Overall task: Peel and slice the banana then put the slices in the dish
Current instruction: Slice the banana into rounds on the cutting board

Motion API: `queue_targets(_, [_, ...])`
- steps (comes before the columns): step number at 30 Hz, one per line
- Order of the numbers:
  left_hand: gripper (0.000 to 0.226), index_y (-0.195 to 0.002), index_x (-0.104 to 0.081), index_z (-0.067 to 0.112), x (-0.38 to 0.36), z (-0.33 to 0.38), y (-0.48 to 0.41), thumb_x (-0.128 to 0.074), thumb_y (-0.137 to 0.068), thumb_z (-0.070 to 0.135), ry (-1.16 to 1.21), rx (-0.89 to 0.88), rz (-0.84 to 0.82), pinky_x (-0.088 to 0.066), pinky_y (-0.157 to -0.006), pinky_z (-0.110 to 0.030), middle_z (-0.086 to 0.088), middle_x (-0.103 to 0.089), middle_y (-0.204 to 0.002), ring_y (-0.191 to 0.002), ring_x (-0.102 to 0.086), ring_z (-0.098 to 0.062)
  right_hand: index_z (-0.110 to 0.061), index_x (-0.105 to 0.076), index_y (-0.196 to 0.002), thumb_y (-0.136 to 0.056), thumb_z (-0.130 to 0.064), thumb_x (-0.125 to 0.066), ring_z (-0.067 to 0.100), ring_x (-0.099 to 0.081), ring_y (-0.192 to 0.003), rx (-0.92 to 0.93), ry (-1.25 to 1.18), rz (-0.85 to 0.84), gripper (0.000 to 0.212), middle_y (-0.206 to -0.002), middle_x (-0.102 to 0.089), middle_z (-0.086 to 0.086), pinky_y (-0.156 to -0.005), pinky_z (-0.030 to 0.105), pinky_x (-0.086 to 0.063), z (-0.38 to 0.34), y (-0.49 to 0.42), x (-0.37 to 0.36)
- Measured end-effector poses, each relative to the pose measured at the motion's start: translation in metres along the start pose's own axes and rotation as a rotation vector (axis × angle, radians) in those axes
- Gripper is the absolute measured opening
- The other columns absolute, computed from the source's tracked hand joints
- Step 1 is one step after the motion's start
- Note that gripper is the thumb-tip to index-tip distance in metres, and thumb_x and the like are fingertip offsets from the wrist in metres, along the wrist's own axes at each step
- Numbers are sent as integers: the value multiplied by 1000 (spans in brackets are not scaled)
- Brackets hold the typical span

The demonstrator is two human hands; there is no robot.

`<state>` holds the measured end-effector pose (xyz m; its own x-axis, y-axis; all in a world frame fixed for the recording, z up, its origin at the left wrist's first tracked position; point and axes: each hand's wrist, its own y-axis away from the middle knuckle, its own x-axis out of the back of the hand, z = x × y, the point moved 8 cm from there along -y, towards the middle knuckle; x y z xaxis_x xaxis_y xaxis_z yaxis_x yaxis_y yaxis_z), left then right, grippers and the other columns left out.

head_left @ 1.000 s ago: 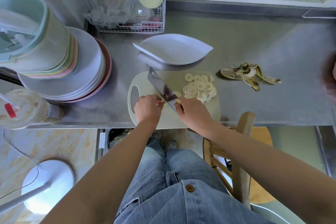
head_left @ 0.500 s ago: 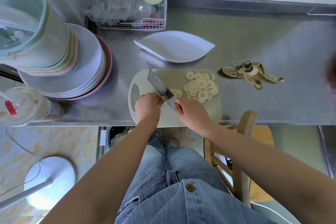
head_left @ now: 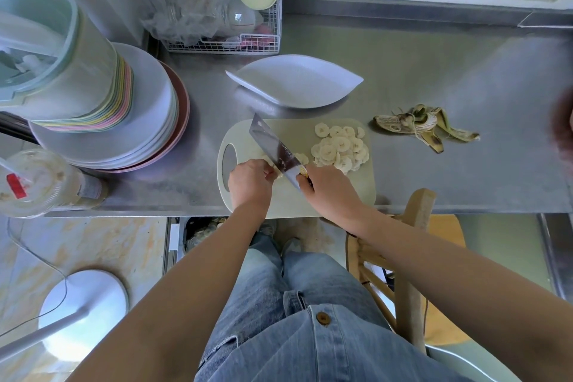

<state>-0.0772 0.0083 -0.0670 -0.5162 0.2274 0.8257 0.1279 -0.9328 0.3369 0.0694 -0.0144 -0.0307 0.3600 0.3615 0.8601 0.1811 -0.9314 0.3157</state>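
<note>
Two bare hands are pictured over a pale cutting board (head_left: 356, 192) on a steel bench (head_left: 449, 65). The last stub of banana (head_left: 267, 161) is pinched under the curled fingers of the left hand (head_left: 250, 180). A knife (head_left: 273, 146) is gripped in the right hand (head_left: 329, 192), fingers clamped round its handle, with the blade set against the stub. Cut slices (head_left: 341, 149) are heaped on the board's right side. The white dish (head_left: 294, 80) is seen just behind, and the peel (head_left: 424, 125) further right.

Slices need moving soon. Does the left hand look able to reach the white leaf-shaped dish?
Probably not yet: the left hand pinches the banana stub, and the steel cleaver stands between it and the white leaf-shaped dish.
</note>
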Motion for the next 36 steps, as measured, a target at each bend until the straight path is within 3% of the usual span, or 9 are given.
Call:
queue_targets(4, [15, -92, -74, 15, 0, -1, 0, -66, -88, 27, -2, -11, 8, -52, -76, -33, -6, -73, -91, -85, -64, -27, -11, -38, -75, -97, -22, -41, 22, -38, -52, 9, 22, -14, 25, -53, -27, -3, -48, 29, -25, -2, -1, -3])
queue_targets(10, [16, -93, -75, 15, -1, -2, 1, -66, -88, 27, 15, -26, 11, -52, -80, -36, -4, -74, -90, -85, -65, -25, -10, -39, -77, -97, -20, -42, 25, -39, -56, 24, 16, -12, 22, -54, -26, -3, -53, 32, -28, -5, 1, -5])
queue_targets(18, [17, -89, -74, 13, -3, -7, 1, -65, -88, 27, 18, -28, 4, -51, -79, -38, -5, -74, -86, -85, -65, -24, -2, -56, -88, -97, -20, -43, 24, -40, -59, 58, 33, 32, 24, -58, -31, -1, -55, 31, -29, -9, 2, -5])
queue_targets(27, [20, -89, -74, 14, -3, -7, 3, -66, -88, 32, 31, -53, 27, -52, -77, -38, -3, -74, -85, -84, -65, -23, -7, -50, -87, -99, -25, -36, 22, -39, -60, 72, 98, -26, 26, -56, -23, -6, -57, 31, -28, -5, 3, -9])
queue_targets(31, [21, -89, -74, 13, 7, -13, 8, -67, -87, 33, 61, -58, 67, -49, -76, -34, -1, -74, -87, -88, -63, -22, -11, -37, -75, -98, -23, -39, 23, -38, -56, 89, 52, -9, 26, -54, -25, -4, -46, 30, -20, -12, 1, -8])
queue_targets(36, [20, -89, -73, 16, 13, -26, 10, -68, -86, 35, 30, -21, 93, -48, -73, -32, 0, -74, -87, -89, -63, -21, -11, -37, -72, -96, -21, -40, 24, -40, -56, 98, 20, -40, 26, -54, -30, -1, -43, 28, -19, -21, -5, -15])
